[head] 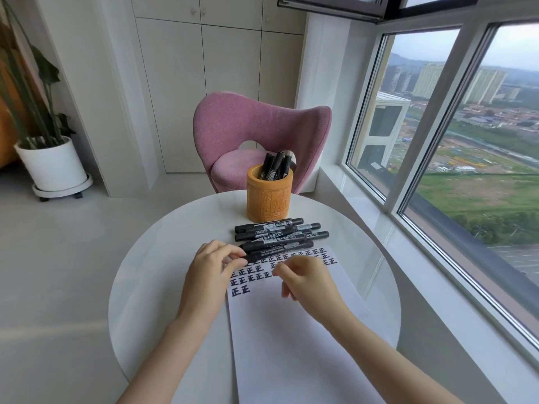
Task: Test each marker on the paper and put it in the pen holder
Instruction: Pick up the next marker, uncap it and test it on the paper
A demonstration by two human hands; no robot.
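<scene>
Pinching the left end of the nearest marker (262, 254), the left hand (210, 266) has its thumb and first fingers closed on it. This marker is black with small white writing on its side. It lies flat at the far edge of the paper (291, 330), near the middle of the round white table (151, 287). Its long side runs from left to right, with the right end a little closer to the far edge of the table. I cannot tell which end has the cap. The right hand (309, 281) is over the paper with its fingers loosely bent and holds nothing. The paper has rows of thick black marks near its far edge, and the right hand covers some of them. Just behind the nearest marker is a pile of markers (281, 233), all black and all lying the same way, side by side. Behind the pile, near the far edge of the table, is the orange pen holder (269, 196), and a few standing markers (275, 166) stick out of its top. A pink chair (256, 126) is past the table. A big window (466, 141) is on the right, and a white plant pot (52, 167) is on the floor to the left.
</scene>
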